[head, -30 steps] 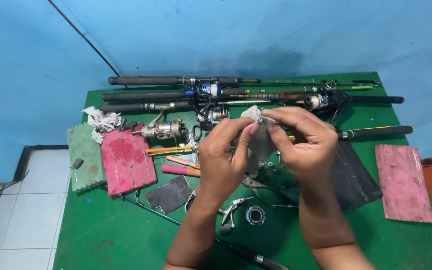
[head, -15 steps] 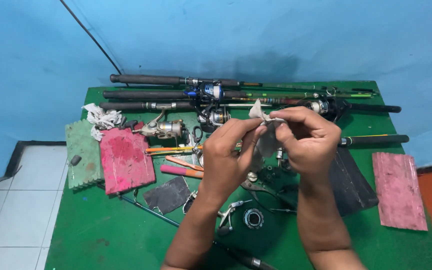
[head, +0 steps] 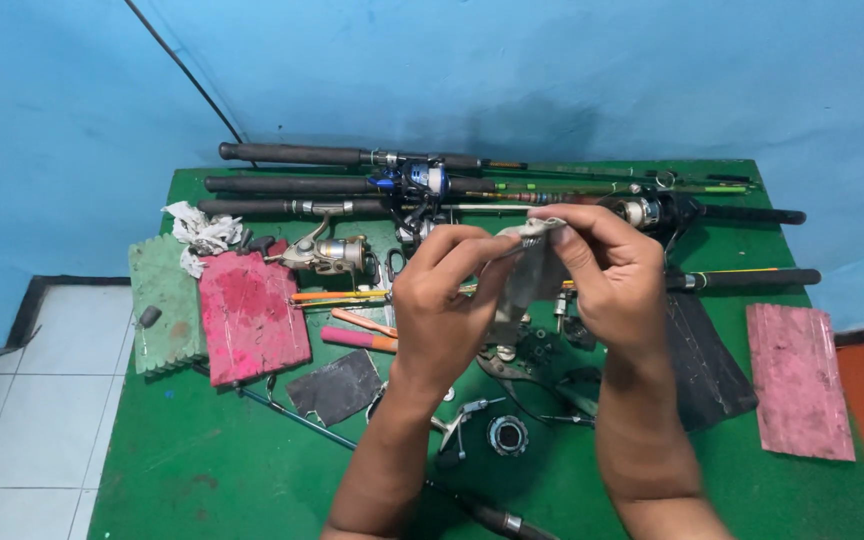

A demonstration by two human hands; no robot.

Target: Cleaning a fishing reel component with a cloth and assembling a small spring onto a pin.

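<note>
A small grey cloth (head: pixel 530 268) is pinched between left hand (head: pixel 444 300) and right hand (head: pixel 620 280), both grips clamped on it, raised above the green table (head: pixel 202 470) for a close view; fishing rods (head: pixel 352 183) are laid behind

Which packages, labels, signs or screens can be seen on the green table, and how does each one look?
Small clear plastic bag: held up over the middle of the table between the left hand and the right hand; flat, see-through, greyish.
No labels, signs or screens can be made out.
</note>
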